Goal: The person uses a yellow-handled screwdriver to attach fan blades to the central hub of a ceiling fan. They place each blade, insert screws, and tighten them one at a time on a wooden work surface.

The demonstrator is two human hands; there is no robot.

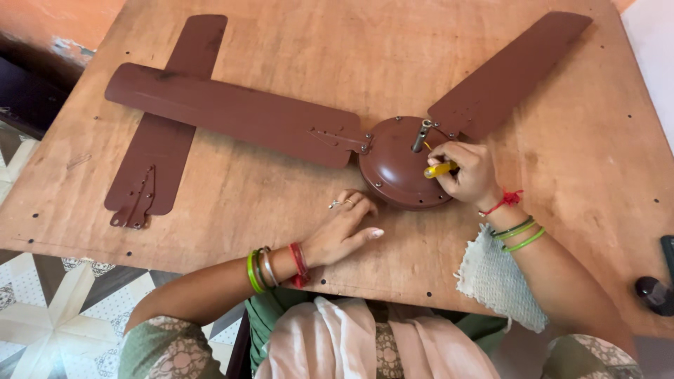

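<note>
The fan motor point(401, 167) is lying just right of the frame's centre on the worktop point(281, 210), dome up, with its short metal rod point(421, 135) sticking out of the top. One blade point(232, 112) is reaching from it toward the upper left, another point(509, 70) toward the upper right. A loose blade point(168, 133) is lying under the left one, at the left of the frame, its bracket end pointing down.

The right hand point(467, 172) is clenching a yellow-handled screwdriver point(439, 169), its grip wrapped round the handle, over the motor's right side near the root of the upper-right blade. The tip is hidden by the fingers. The left hand point(344, 228) is resting flat and released on the worktop just below and left of the motor, holding nothing and not quite touching the housing.

To work this screw well, the driver should be standing square to the screw head with steady downward pressure, so the tip is not slipping out. The free hand would probably serve better pressed against the housing, since the dome looks likely to rock or turn.
</note>
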